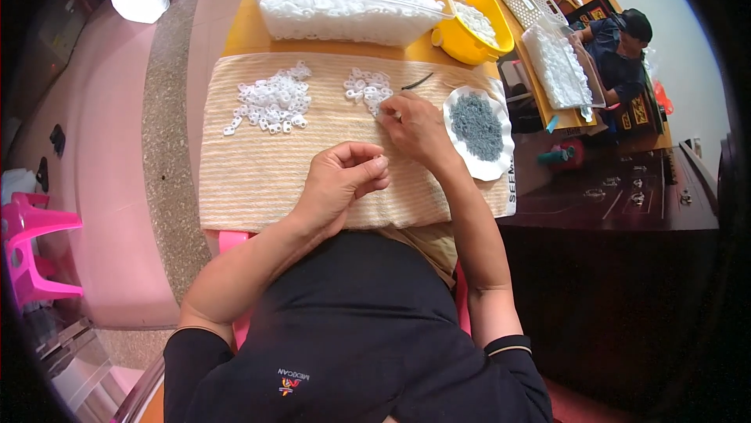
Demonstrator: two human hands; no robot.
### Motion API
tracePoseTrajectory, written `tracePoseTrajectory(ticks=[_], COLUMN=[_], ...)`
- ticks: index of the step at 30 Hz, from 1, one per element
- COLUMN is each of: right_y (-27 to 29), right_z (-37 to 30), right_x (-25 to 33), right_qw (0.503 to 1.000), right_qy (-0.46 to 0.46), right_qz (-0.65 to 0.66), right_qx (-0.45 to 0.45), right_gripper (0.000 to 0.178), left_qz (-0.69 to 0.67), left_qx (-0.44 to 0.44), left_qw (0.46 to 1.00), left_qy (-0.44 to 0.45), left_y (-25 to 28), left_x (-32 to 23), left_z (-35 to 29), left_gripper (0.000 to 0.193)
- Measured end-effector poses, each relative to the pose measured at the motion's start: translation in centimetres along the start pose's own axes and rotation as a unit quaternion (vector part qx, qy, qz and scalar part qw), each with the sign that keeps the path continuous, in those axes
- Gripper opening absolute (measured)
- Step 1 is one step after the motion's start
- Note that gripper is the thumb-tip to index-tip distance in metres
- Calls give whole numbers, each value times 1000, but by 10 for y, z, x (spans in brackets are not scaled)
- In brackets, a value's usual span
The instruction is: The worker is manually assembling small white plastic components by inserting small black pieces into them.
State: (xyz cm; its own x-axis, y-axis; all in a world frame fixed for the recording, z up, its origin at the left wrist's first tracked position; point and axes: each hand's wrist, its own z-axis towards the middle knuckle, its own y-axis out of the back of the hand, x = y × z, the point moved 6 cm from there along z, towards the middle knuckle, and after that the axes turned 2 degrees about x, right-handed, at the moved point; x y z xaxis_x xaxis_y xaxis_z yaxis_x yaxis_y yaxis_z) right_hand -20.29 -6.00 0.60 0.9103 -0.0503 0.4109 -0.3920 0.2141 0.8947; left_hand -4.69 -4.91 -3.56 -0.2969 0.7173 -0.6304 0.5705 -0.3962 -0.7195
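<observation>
The right hand (415, 127) pinches at the small pile of white plastic rings (368, 87), at 12 o'clock on the striped cloth (258, 173). The left hand (342, 181) is curled loosely; any contents cannot be told. The rings look light, stiff and slippery, best pinched by their edges.

A striped cloth (258, 173) covers the yellow table (246, 32).

Cream striped cloth (258, 177), white plastic pieces (274, 100), grey bits on white plate (501, 166), yellow bowl (461, 41), pink stool (31, 247)
</observation>
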Motion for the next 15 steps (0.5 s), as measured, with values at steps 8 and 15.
tracePoseTrajectory(ticks=[8, 15], right_y=[-4, 1], right_z=[0, -2], right_x=[-2, -3], right_qw=[1000, 999], right_qy=[-5, 4], right_qz=[-9, 22], right_qx=[-7, -35], right_gripper=[13, 11], left_qz=[2, 1], left_qx=[0, 1], left_qw=[1000, 1000], left_qy=[7, 1], left_y=[0, 0], left_x=[2, 1], left_z=[0, 0], left_gripper=[15, 15])
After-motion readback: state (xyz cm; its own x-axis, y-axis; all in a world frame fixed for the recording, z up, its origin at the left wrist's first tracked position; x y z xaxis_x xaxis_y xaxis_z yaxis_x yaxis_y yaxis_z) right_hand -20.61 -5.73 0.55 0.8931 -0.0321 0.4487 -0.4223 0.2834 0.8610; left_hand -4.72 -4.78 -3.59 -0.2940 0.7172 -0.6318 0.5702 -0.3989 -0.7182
